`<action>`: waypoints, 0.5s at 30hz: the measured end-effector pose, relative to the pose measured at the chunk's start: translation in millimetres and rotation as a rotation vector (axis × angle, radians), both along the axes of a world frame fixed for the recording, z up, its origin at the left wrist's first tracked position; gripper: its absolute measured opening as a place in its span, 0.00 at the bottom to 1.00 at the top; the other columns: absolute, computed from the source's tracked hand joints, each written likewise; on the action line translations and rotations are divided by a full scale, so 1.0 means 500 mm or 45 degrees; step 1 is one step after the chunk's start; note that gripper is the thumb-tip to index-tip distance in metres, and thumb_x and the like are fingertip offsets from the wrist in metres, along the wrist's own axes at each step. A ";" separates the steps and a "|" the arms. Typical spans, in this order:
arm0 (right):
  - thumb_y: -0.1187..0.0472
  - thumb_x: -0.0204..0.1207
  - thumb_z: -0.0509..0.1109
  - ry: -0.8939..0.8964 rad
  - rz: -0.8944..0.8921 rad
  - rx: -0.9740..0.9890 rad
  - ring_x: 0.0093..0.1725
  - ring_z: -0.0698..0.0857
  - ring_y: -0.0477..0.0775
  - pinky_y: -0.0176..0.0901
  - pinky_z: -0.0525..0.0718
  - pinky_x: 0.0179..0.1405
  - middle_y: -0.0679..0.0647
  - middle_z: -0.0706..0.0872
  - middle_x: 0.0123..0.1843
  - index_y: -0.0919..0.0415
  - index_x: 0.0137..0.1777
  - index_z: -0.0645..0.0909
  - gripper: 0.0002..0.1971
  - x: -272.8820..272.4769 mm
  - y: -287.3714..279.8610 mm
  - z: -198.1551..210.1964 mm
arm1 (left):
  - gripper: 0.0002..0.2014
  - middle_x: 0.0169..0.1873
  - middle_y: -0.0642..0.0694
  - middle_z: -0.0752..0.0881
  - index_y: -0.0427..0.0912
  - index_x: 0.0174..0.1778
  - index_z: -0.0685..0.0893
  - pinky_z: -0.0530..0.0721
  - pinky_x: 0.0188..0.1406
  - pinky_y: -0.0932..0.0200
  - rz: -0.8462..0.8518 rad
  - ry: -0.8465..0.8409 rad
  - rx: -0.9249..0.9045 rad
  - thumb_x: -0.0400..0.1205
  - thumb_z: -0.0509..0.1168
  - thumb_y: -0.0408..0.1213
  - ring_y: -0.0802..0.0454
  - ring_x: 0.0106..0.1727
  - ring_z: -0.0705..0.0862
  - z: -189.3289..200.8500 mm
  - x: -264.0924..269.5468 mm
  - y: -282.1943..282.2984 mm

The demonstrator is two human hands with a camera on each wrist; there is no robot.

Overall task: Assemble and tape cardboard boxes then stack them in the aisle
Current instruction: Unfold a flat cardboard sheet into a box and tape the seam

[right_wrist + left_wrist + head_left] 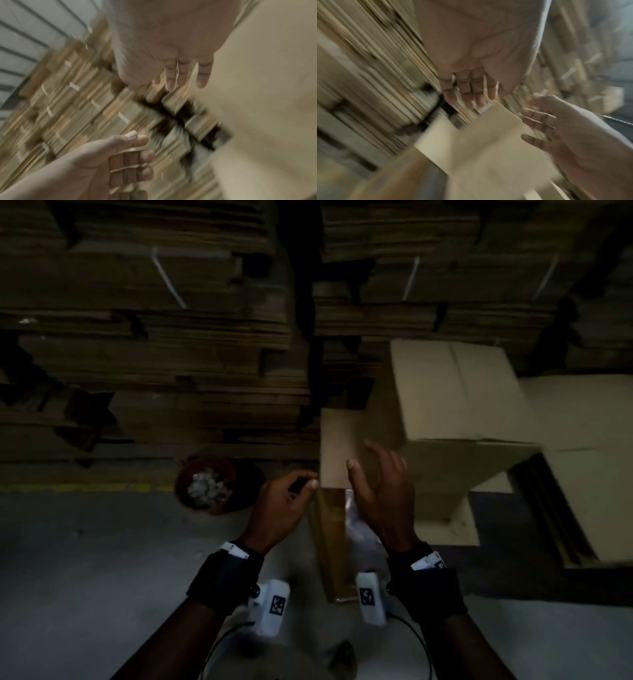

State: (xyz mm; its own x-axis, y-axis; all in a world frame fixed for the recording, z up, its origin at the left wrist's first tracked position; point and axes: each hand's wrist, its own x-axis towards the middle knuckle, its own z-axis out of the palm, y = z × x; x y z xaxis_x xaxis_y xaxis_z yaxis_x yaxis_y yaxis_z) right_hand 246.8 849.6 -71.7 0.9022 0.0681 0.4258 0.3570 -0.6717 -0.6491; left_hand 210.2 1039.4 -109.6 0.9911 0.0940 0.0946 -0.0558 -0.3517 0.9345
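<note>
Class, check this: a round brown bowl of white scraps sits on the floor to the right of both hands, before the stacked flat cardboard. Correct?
Not quite. In the head view the bowl sits left of both hands, beside the left hand, not right. The rest holds: it is on the floor before the stacked flat cardboard.

I stand on a grey concrete floor (102,577) with a yellow line (78,487) painted along it. A round brown basket (209,484) of pale scraps sits on it by the line. Behind the line, stacks of flat cardboard (154,371) rise from the floor. To my right, cardboard boxes (445,405) stand on it.
</note>
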 end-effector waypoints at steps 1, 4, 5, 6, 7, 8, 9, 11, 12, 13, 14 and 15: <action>0.47 0.83 0.67 -0.025 -0.029 -0.001 0.63 0.84 0.58 0.46 0.80 0.60 0.56 0.88 0.63 0.62 0.68 0.84 0.22 -0.009 -0.047 0.015 | 0.08 0.50 0.58 0.90 0.47 0.59 0.90 0.82 0.50 0.73 -0.018 -0.013 0.009 0.86 0.70 0.38 0.68 0.53 0.87 0.014 -0.006 -0.050; 0.46 0.82 0.69 -0.061 -0.117 -0.025 0.63 0.84 0.58 0.45 0.79 0.62 0.56 0.88 0.63 0.61 0.68 0.84 0.23 -0.024 -0.167 0.048 | 0.06 0.49 0.57 0.90 0.48 0.56 0.89 0.82 0.47 0.71 -0.091 -0.087 0.036 0.86 0.70 0.37 0.65 0.50 0.87 0.058 -0.012 -0.164; 0.46 0.82 0.70 -0.080 -0.142 -0.035 0.64 0.84 0.58 0.46 0.79 0.64 0.55 0.88 0.63 0.61 0.68 0.84 0.23 -0.023 -0.206 0.055 | 0.06 0.49 0.56 0.90 0.49 0.55 0.89 0.81 0.45 0.72 -0.109 -0.126 0.049 0.85 0.70 0.37 0.64 0.50 0.87 0.073 -0.009 -0.197; 0.46 0.82 0.70 -0.109 -0.167 -0.055 0.65 0.83 0.59 0.45 0.77 0.65 0.56 0.88 0.63 0.61 0.68 0.84 0.23 -0.021 -0.243 0.062 | 0.05 0.49 0.55 0.90 0.49 0.55 0.89 0.79 0.45 0.73 -0.120 -0.157 0.080 0.85 0.70 0.38 0.64 0.50 0.86 0.088 -0.004 -0.227; 0.46 0.82 0.71 -0.141 -0.191 -0.085 0.65 0.83 0.59 0.43 0.75 0.66 0.56 0.88 0.63 0.62 0.68 0.84 0.23 -0.015 -0.275 0.070 | 0.05 0.50 0.55 0.90 0.49 0.55 0.89 0.78 0.46 0.73 -0.127 -0.184 0.123 0.85 0.70 0.40 0.64 0.51 0.85 0.101 0.004 -0.249; 0.45 0.81 0.71 -0.172 -0.216 -0.118 0.64 0.82 0.60 0.42 0.73 0.66 0.57 0.88 0.62 0.61 0.67 0.84 0.23 -0.006 -0.307 0.076 | 0.07 0.51 0.56 0.89 0.49 0.56 0.89 0.79 0.48 0.71 -0.132 -0.214 0.178 0.85 0.69 0.43 0.64 0.52 0.85 0.115 0.013 -0.270; 0.44 0.81 0.72 -0.192 -0.235 -0.151 0.64 0.82 0.60 0.41 0.71 0.66 0.56 0.87 0.62 0.61 0.67 0.84 0.23 0.005 -0.332 0.080 | 0.09 0.51 0.56 0.89 0.49 0.56 0.89 0.80 0.50 0.67 -0.136 -0.249 0.224 0.84 0.68 0.47 0.63 0.53 0.84 0.125 0.025 -0.282; 0.41 0.80 0.72 -0.199 -0.260 -0.202 0.66 0.81 0.60 0.42 0.70 0.67 0.56 0.86 0.64 0.59 0.68 0.83 0.25 0.036 -0.383 0.086 | 0.13 0.51 0.55 0.88 0.49 0.55 0.89 0.81 0.54 0.58 -0.141 -0.338 0.303 0.83 0.67 0.52 0.57 0.55 0.85 0.147 0.054 -0.308; 0.39 0.79 0.72 -0.186 -0.259 -0.230 0.68 0.80 0.60 0.43 0.70 0.68 0.56 0.85 0.66 0.58 0.69 0.82 0.27 0.056 -0.405 0.086 | 0.14 0.51 0.54 0.88 0.49 0.55 0.89 0.81 0.55 0.56 -0.148 -0.383 0.346 0.83 0.67 0.53 0.54 0.55 0.85 0.157 0.073 -0.319; 0.37 0.78 0.72 -0.167 -0.257 -0.264 0.69 0.79 0.61 0.45 0.70 0.70 0.56 0.84 0.67 0.57 0.70 0.81 0.30 0.078 -0.425 0.085 | 0.14 0.52 0.53 0.88 0.49 0.55 0.88 0.81 0.55 0.56 -0.158 -0.426 0.400 0.82 0.67 0.54 0.53 0.56 0.85 0.165 0.096 -0.329; 0.34 0.76 0.71 -0.147 -0.257 -0.307 0.71 0.78 0.62 0.48 0.70 0.71 0.56 0.84 0.68 0.57 0.71 0.80 0.32 0.100 -0.441 0.084 | 0.15 0.54 0.52 0.88 0.49 0.56 0.88 0.79 0.56 0.56 -0.165 -0.454 0.459 0.82 0.67 0.55 0.53 0.58 0.84 0.169 0.121 -0.337; 0.32 0.75 0.71 -0.128 -0.264 -0.358 0.72 0.77 0.64 0.53 0.72 0.72 0.57 0.83 0.69 0.57 0.72 0.80 0.34 0.123 -0.457 0.085 | 0.17 0.56 0.51 0.87 0.49 0.57 0.88 0.78 0.58 0.56 -0.173 -0.472 0.521 0.81 0.67 0.57 0.52 0.60 0.82 0.171 0.150 -0.345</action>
State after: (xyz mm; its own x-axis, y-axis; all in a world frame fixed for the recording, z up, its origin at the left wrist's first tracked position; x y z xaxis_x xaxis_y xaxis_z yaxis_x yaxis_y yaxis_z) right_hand 308.3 621.2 -29.4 0.8638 0.0153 0.5036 0.2472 -0.8839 -0.3970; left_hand 285.1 867.0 -24.2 0.8852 -0.1496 0.4405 -0.4243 -0.6477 0.6328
